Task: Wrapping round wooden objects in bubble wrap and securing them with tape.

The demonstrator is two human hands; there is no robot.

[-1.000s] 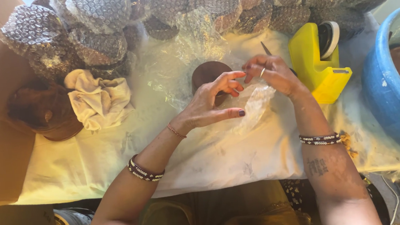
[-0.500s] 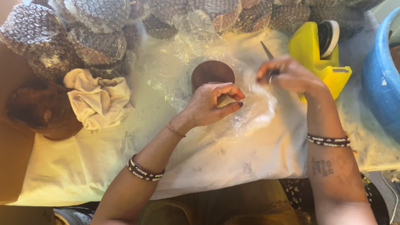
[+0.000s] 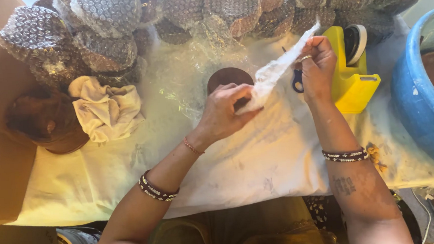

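A twisted strip of white wrapping material (image 3: 277, 73) is held taut between the two hands, and its long axis runs on a diagonal, from low and near at the left hand (image 3: 226, 111) up and away to the right hand (image 3: 317, 67). The lower end is pinched between the left thumb and fingertips, just in front of a small round brown piece (image 3: 226, 78) that sits on the clear bubble wrap sheet (image 3: 183, 83) spread over the white cloth-covered table (image 3: 261, 165). The upper end is gripped by the closed fingers of the right hand, which is raised above the table just beside the yellow tape dispenser (image 3: 351, 72); a blue scissor handle (image 3: 297, 80) shows beneath that hand, though it cannot be told whether it is being held as well. The brown piece is partly hidden behind the left hand, which is plainly the nearer of the two to it; the right hand stands apart from it, toward the dispenser. Bubble-wrapped bundles (image 3: 111, 22) are stacked along the far edge, a crumpled cream rag (image 3: 105, 107) lies to the left, and a blue tub (image 3: 427, 105) stands at the right.
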